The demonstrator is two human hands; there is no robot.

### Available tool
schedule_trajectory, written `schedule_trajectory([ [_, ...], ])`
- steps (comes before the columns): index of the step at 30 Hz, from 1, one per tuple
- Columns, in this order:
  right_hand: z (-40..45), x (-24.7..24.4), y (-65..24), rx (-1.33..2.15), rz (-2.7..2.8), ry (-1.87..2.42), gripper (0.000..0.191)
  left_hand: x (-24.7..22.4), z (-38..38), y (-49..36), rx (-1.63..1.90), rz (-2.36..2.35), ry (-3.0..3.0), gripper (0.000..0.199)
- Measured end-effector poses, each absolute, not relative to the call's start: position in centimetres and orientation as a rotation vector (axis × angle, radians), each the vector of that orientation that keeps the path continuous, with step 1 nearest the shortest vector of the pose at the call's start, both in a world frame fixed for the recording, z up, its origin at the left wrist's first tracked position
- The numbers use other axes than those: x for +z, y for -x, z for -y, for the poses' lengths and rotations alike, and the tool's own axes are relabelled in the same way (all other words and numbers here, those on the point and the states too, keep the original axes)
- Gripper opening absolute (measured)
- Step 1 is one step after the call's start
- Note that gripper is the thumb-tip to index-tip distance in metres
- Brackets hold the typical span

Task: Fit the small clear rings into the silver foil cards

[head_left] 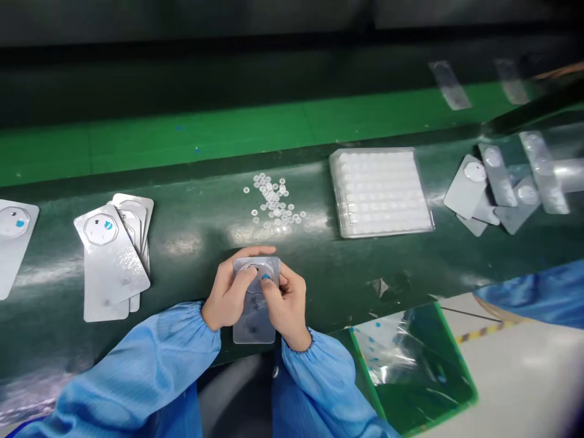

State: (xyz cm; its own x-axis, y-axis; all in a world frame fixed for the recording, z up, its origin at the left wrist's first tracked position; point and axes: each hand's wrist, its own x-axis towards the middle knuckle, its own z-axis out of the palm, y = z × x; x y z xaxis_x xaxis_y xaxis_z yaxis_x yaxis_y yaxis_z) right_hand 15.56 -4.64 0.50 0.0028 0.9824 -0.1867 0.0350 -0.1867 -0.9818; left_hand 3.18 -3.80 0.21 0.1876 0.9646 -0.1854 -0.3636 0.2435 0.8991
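Observation:
Between both hands is a flat grey rectangular plate (254,319) with rounded corners, held at the near edge of the green bench. My left hand (232,292) grips its left side, thumb pressed on the round recess near the top and fingers along the far edge. On the right side, my right hand (288,298) is closed round the plate, its thumb beside a small blue spot (266,277) in the recess. The thumbs cover part of that recess. Farther up the bench lies a loose scatter of small clear round discs (276,205), apart from both hands.
To the left lies a stack of similar plates (112,258), with another plate (16,249) at the edge. A clear tray of white round pieces (381,191) stands right of the discs. More plates (468,188) lie farther right. Below is a green-rimmed bin (458,359) with plastic film.

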Motion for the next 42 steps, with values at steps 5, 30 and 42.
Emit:
schedule_trajectory([
  [5,4.4,0.5,-15.3,1.276,1.143,1.424,0.023,0.3,3.7,-3.3,1.096,-0.923,-0.826,0.033],
  [30,3.4,1.8,-19.6,0.405,1.990,1.224,0.021,-0.2,3.3,-3.1,1.111,-1.023,-0.964,0.034],
  [42,3.4,1.4,-19.9,0.250,2.118,1.155,0.026,-0.6,3.4,-3.2,1.109,-1.014,-1.050,0.035],
])
